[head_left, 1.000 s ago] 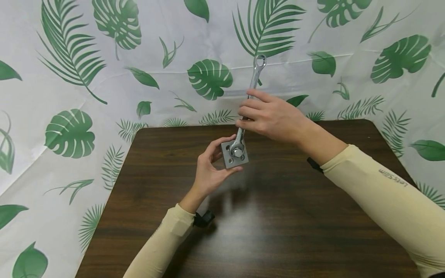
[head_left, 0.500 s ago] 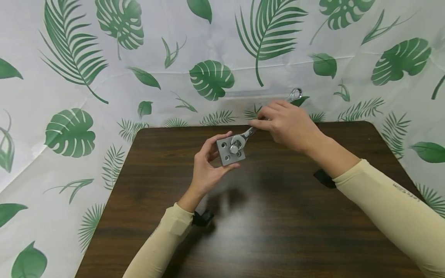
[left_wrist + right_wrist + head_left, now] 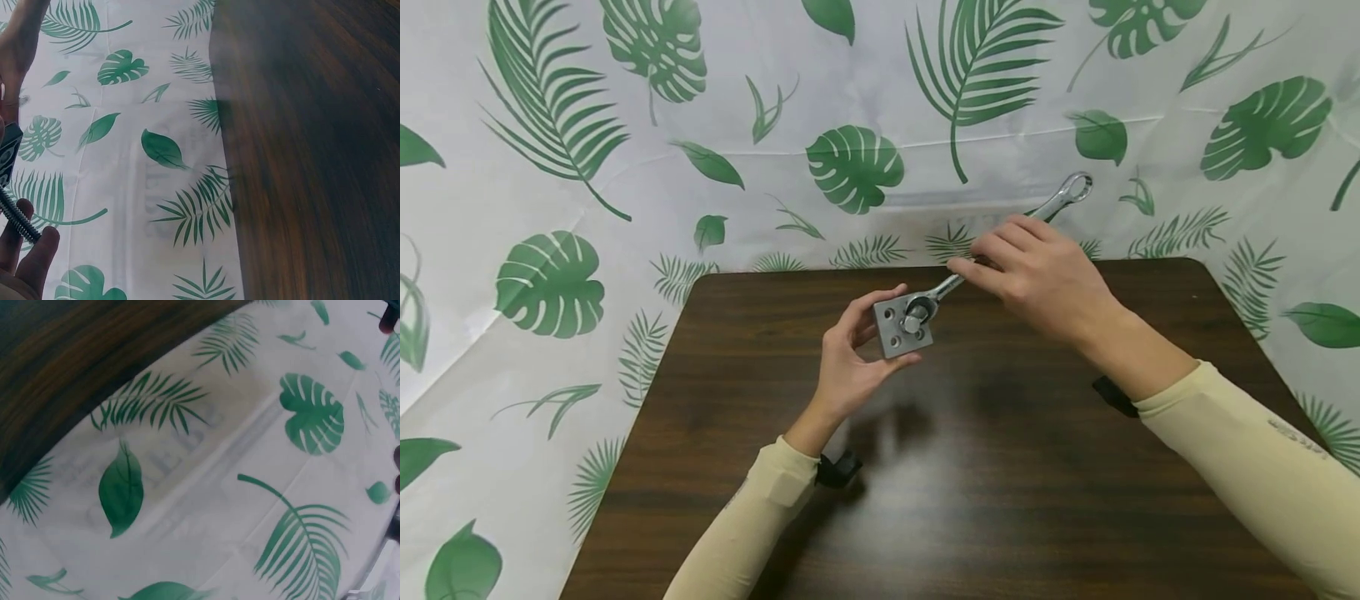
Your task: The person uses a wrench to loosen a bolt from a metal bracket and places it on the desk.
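Note:
In the head view my left hand (image 3: 850, 358) grips a grey square plate (image 3: 895, 340) with holes at its corners, thumb below and fingers above. A bolt head (image 3: 914, 321) stands out from the plate's middle, with one end of a silver wrench (image 3: 951, 284) around it. My right hand (image 3: 1045, 279) pinches the wrench along its shaft; the ring end points up and right. The left wrist view shows a threaded rod (image 3: 20, 219) beside the fingers of my left hand (image 3: 28, 269), and a dark block edge (image 3: 9, 150).
Below both hands lies a dark wooden table (image 3: 1000, 467). Behind it hangs a white sheet (image 3: 760, 225) with green leaf prints, also along the table's left and right sides. Each wrist wears a black device.
The wrench has swung clockwise, from nearly upright to slanting up and right, with my right hand moving rightward and slightly down. My left hand and the plate have barely shifted.

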